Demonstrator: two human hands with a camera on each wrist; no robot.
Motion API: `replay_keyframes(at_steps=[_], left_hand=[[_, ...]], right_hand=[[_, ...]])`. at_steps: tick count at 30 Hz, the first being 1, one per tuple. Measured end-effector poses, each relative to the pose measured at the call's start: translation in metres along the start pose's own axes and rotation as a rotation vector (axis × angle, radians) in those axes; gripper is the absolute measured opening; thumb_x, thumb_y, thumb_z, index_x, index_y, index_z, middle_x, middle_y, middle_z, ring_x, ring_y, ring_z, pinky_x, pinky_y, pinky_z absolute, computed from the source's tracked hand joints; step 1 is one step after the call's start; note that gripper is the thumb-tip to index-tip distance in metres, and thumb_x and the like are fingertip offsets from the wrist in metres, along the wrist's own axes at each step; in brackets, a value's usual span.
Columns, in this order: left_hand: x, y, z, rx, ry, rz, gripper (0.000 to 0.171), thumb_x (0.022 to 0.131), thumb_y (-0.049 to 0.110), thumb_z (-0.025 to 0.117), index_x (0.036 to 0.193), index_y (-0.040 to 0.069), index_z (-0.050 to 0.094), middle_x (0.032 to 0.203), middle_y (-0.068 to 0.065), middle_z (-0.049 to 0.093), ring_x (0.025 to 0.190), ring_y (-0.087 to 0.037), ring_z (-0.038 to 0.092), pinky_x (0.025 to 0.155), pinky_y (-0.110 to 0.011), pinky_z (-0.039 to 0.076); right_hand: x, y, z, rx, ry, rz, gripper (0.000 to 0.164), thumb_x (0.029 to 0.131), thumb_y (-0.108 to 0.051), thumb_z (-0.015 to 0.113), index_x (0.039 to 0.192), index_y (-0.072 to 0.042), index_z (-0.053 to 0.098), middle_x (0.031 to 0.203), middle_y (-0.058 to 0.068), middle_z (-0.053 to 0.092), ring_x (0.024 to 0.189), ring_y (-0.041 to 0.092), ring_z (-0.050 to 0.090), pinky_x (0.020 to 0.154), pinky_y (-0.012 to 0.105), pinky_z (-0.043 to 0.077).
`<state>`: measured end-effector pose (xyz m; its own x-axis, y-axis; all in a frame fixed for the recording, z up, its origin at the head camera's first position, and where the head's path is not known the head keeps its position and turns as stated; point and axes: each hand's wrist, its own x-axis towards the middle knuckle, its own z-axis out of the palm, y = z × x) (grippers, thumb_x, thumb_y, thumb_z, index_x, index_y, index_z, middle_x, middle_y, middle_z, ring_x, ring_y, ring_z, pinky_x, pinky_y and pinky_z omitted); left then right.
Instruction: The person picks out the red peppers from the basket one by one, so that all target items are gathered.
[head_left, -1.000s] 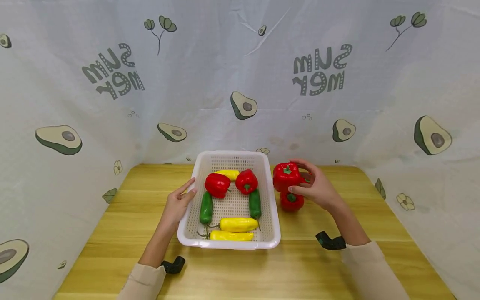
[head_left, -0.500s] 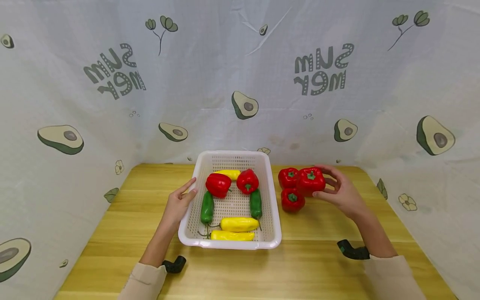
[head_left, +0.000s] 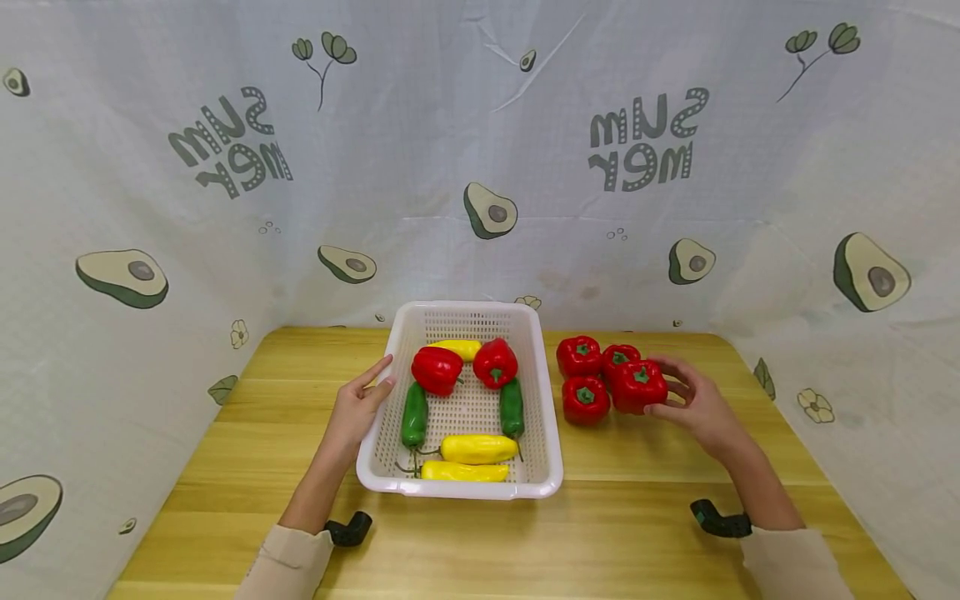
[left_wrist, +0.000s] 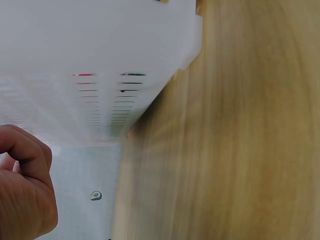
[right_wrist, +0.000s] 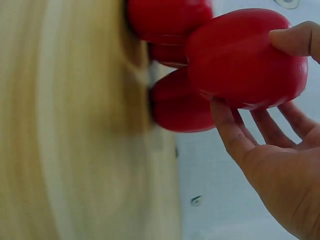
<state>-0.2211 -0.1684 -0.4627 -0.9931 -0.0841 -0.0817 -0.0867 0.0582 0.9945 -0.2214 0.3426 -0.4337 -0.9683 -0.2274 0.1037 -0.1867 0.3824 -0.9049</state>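
My left hand (head_left: 357, 414) grips the left rim of a white plastic basket (head_left: 556, 450). Inside the basket lie two red bell peppers, one on the left (head_left: 437, 370) and one on the right (head_left: 495, 364). Two green peppers (head_left: 414, 415) and several yellow peppers (head_left: 478, 449) are in there too. To the right of the basket, my right hand (head_left: 697, 408) holds a red bell pepper (head_left: 640, 387) by its side, thumb and fingers around it. The right wrist view shows this bell pepper (right_wrist: 245, 57) raised off the tabletop. Three more red bell peppers (head_left: 586, 400) stand upright close to its left and behind.
The wooden table (head_left: 630, 533) reaches back to a hanging cloth (head_left: 570, 250) printed with avocados, which also rises along both sides. Black wrist mounts sit on the left wrist (head_left: 348, 530) and right wrist (head_left: 720, 519).
My right hand has carried the bell pepper from beside the basket's rim to the right and a little toward me, uncovering other bell peppers behind it. The left hand and basket stay put.
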Motion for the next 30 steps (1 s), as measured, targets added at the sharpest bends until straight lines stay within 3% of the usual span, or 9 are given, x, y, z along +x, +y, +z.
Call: replay_keyframes(at_steps=[4,7,8,19,30], left_hand=[[0.0,0.0,-0.002,0.008,0.0,0.005,0.049,0.104,0.03,0.064,0.152,0.027,0.054,0.129,-0.024,0.069,0.104,-0.032,0.075,0.081,-0.041,0.066],[0.001,0.0,-0.003,0.007,-0.001,0.007,0.049,0.104,0.031,0.063,0.152,0.027,0.053,0.129,-0.024,0.069,0.102,-0.028,0.076,0.08,-0.039,0.066],[0.001,0.0,-0.003,0.007,-0.004,0.011,0.05,0.104,0.031,0.063,0.153,0.026,0.052,0.13,-0.024,0.068,0.103,-0.028,0.076,0.08,-0.039,0.066],[-0.001,0.0,-0.001,-0.002,0.002,-0.006,0.049,0.104,0.029,0.063,0.152,0.027,0.053,0.131,-0.024,0.068,0.106,-0.033,0.075,0.08,-0.04,0.066],[0.0,-0.001,-0.001,-0.011,-0.001,-0.011,0.048,0.104,0.028,0.064,0.151,0.03,0.054,0.134,-0.021,0.068,0.108,-0.032,0.074,0.082,-0.041,0.065]], right_hand=[[0.001,0.009,0.002,0.016,-0.01,0.036,0.084,0.091,-0.003,0.075,0.158,0.001,0.026,0.159,0.029,0.028,0.131,0.018,0.049,0.09,0.01,0.054],[0.002,0.014,0.004,0.017,-0.008,0.063,0.086,0.091,-0.003,0.076,0.159,0.002,0.024,0.161,0.028,0.027,0.139,0.045,0.039,0.092,0.009,0.053],[0.002,0.017,0.005,0.014,-0.006,0.066,0.086,0.091,-0.003,0.076,0.159,0.002,0.024,0.161,0.029,0.027,0.14,0.048,0.037,0.092,0.008,0.053],[0.002,0.037,0.006,0.051,-0.016,0.122,0.086,0.092,-0.004,0.075,0.16,0.001,0.022,0.161,0.032,0.025,0.145,0.057,0.03,0.091,0.008,0.052],[0.0,0.035,0.004,0.04,-0.046,0.113,0.09,0.091,-0.004,0.077,0.161,0.0,0.02,0.162,0.033,0.023,0.146,0.058,0.028,0.093,0.007,0.051]])
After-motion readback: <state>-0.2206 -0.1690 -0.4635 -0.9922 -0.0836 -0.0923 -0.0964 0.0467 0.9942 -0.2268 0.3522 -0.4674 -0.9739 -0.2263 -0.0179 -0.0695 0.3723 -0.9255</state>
